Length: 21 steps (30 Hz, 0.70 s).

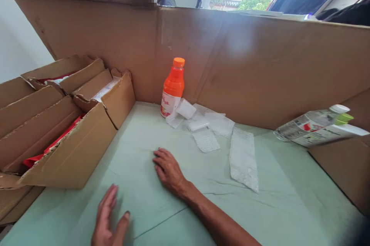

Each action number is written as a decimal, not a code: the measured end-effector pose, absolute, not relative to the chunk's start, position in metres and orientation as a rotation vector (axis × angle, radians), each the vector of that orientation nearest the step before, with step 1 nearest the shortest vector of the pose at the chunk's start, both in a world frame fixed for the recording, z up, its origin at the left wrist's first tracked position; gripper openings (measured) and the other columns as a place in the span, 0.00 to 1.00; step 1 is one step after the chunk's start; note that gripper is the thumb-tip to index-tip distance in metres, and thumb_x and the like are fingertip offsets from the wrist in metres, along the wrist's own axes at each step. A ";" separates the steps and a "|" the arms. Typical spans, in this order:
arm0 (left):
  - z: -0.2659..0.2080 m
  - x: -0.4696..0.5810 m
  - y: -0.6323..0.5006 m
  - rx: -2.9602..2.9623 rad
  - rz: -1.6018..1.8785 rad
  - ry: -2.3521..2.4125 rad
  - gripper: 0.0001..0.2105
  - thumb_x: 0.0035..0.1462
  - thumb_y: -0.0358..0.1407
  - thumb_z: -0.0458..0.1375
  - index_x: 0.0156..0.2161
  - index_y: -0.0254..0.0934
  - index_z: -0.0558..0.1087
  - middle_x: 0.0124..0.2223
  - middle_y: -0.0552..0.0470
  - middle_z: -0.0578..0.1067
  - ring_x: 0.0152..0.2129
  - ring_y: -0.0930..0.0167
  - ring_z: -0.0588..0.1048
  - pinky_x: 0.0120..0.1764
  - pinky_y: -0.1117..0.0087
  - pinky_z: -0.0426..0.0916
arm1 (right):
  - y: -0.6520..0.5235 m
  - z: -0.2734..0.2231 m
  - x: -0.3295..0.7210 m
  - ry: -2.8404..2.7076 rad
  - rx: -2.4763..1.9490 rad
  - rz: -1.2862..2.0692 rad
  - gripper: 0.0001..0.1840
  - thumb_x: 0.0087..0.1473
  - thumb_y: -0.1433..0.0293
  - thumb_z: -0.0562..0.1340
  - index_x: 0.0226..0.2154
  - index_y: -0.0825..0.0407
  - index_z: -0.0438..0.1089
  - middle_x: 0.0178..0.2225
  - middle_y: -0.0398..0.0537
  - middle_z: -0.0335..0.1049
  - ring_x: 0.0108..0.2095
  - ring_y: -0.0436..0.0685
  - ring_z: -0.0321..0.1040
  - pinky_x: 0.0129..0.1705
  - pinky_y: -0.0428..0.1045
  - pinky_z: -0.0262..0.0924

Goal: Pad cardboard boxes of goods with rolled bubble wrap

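My right hand (169,171) rests palm down on the pale green table cover (138,134), its fingers slightly bent and nothing visible in it. At the lower left, my left hand (108,219) is held with its thumb apart from the fingers and holds nothing. Beyond the right hand stands an upright orange bottle (174,84) with an orange cap and a white label. Several small clear bubble wrap pieces (206,140) lie in a loose heap against and beside the bottle. A longer bubble wrap strip (244,159) lies flat to their right, apart from both hands.
Open cardboard boxes (86,149) with red packets (63,134) inside stand along the left. A tall cardboard wall (260,72) closes off the back. At the right, a clear bottle (309,124) and a white container (326,135) lean beside a cardboard piece (343,165).
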<state>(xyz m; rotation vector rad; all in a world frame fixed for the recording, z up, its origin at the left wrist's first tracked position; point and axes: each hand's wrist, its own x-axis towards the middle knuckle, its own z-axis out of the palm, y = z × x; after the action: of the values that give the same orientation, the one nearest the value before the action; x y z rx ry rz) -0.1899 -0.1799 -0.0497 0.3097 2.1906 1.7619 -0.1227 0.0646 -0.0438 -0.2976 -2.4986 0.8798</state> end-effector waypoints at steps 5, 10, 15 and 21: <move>-0.018 -0.162 -0.077 1.025 1.531 2.067 0.25 0.55 0.30 0.57 0.59 0.41 0.71 0.65 0.42 0.67 0.63 0.57 0.65 0.62 0.49 0.64 | 0.105 -0.047 -0.088 -2.326 -0.528 0.874 0.15 0.58 0.72 0.58 0.44 0.51 0.77 0.54 0.58 0.74 0.59 0.64 0.67 0.61 0.66 0.61; -0.028 -0.155 0.017 1.392 1.487 2.051 0.29 0.49 0.24 0.53 0.59 0.35 0.69 0.59 0.40 0.73 0.59 0.59 0.69 0.62 0.48 0.63 | 0.123 -0.048 -0.073 -1.945 -0.789 1.123 0.15 0.60 0.70 0.56 0.44 0.50 0.76 0.56 0.56 0.72 0.57 0.60 0.69 0.61 0.62 0.62; -0.050 -0.155 0.037 1.398 1.527 2.069 0.28 0.50 0.23 0.52 0.58 0.36 0.70 0.56 0.40 0.75 0.56 0.58 0.71 0.61 0.46 0.64 | 0.128 -0.049 -0.074 -1.850 -0.845 1.182 0.13 0.58 0.70 0.58 0.43 0.50 0.76 0.57 0.56 0.71 0.58 0.59 0.68 0.61 0.61 0.63; -0.049 -0.156 0.033 1.367 1.571 2.041 0.26 0.53 0.23 0.51 0.59 0.35 0.67 0.55 0.39 0.75 0.53 0.61 0.73 0.58 0.53 0.68 | 0.119 -0.048 -0.074 -1.993 -0.804 1.127 0.16 0.60 0.71 0.56 0.47 0.49 0.74 0.57 0.57 0.69 0.57 0.60 0.68 0.57 0.59 0.66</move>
<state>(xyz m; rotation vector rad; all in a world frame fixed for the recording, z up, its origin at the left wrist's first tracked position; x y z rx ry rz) -0.1565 0.0328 -0.0489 1.3669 2.0410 1.5712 -0.0740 0.1194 -0.0480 -0.8041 -1.9927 1.1271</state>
